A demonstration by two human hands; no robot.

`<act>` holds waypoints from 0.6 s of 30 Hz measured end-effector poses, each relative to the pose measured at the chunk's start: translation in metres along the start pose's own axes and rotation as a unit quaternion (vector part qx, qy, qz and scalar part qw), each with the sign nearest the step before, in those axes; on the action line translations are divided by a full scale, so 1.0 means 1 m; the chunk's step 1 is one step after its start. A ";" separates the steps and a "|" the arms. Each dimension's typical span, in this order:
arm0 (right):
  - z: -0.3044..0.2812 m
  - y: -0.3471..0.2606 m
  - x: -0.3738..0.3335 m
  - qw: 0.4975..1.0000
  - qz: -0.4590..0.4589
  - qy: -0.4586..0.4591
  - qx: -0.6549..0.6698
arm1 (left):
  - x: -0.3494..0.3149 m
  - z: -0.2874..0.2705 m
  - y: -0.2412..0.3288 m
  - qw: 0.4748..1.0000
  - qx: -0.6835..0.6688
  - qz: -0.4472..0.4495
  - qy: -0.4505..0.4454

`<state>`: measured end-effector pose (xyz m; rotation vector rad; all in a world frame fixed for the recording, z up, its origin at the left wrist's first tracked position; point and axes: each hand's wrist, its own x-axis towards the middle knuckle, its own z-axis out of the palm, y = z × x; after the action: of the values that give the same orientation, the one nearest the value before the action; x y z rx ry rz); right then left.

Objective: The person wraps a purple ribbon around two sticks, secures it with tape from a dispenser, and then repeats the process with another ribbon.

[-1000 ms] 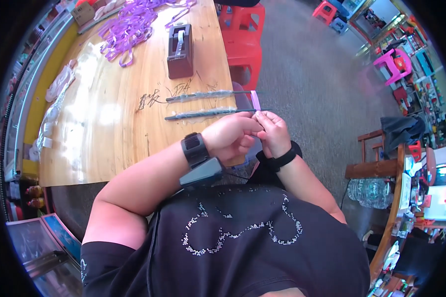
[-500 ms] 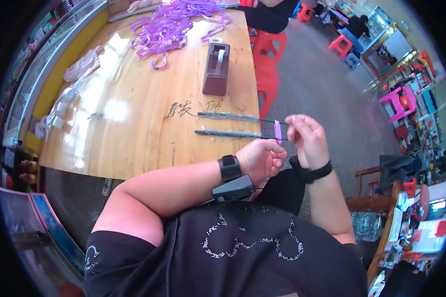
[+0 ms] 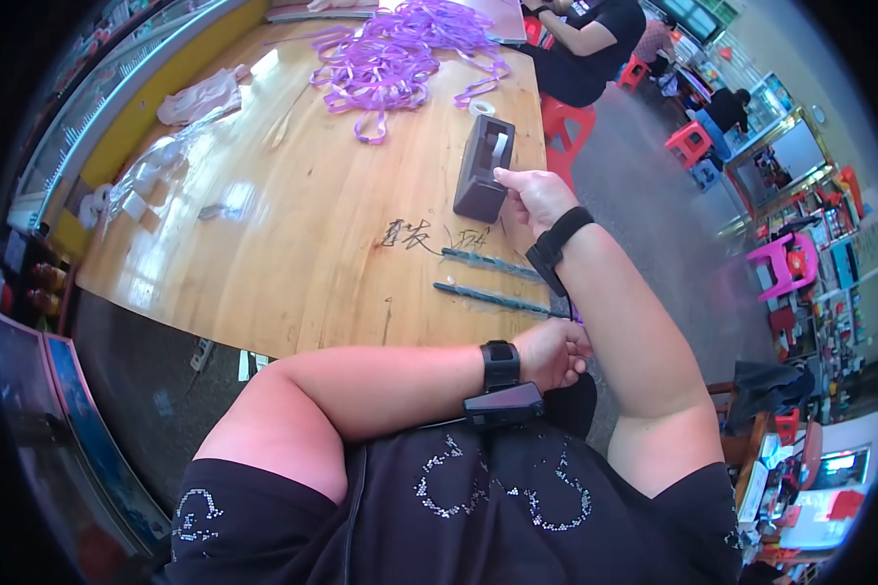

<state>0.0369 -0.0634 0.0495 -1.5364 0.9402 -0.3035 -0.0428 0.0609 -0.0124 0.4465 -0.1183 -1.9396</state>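
My left hand [image 3: 554, 353] is closed at the table's right edge, with a bit of purple ribbon [image 3: 578, 314] showing at its fingers. Two thin dark rods [image 3: 493, 296], wrapped in clear film or tape, lie side by side on the table just beyond it. Farther out, my right hand [image 3: 544, 202] has its thumb and fingers drawn together against the right side of a dark tape dispenser [image 3: 483, 171]. A pale tape roll [image 3: 499, 148] sits inside the dispenser. Whatever lies between the right fingertips is too small to make out.
A heap of purple ribbons [image 3: 390, 58] covers the far part of the wooden table [image 3: 293, 224]. Behind the dispenser lies a loose tape roll [image 3: 481, 108]. Crumpled clear plastic [image 3: 151, 180] is at the left. A person [image 3: 585, 44] in black sits at the far right corner, near a red stool [image 3: 568, 127].
My right hand has left the ribbon at the rods' ends and reached forward to the tape dispenser. My left hand stays near the rods. The view has shifted, moving the table contents rightward.
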 end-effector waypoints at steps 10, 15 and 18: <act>0.015 -0.011 -0.013 0.990 -0.060 0.034 0.125 | 0.003 -0.002 -0.001 1.000 0.010 0.003 0.000; 0.011 -0.012 -0.034 0.994 -0.048 -0.057 0.085 | 0.003 -0.003 -0.001 1.000 0.027 0.009 -0.008; 0.014 -0.003 -0.042 0.995 -0.026 -0.065 0.076 | 0.008 -0.006 -0.004 0.999 0.024 0.015 0.015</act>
<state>0.0209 -0.0238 0.0627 -1.4233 0.7598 -0.3022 -0.0469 0.0563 -0.0212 0.5021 -0.1519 -1.9022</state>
